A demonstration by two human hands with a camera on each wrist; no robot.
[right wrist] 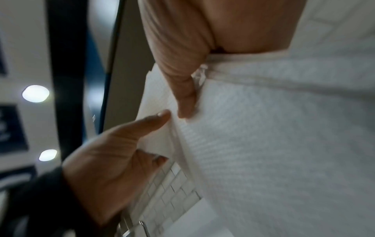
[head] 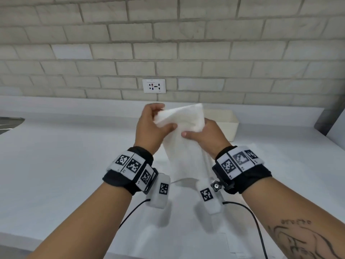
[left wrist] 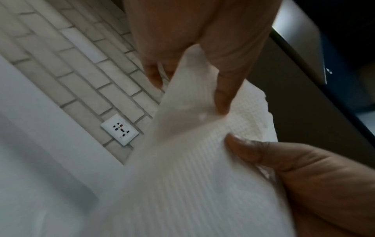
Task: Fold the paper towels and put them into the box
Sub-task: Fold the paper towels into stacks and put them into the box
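You held the paper towel above the counter, your left hand pinching its 10 o'clock corner, your right hand pinching the 3 o'clock edge. The box sat just behind at 2 o'clock. Matching corners before creasing would have kept the fold square.

A pale brick wall rises behind a white counter. A white socket sits low on the wall. A dark metal edge shows at far left, and round ceiling lights glow overhead.
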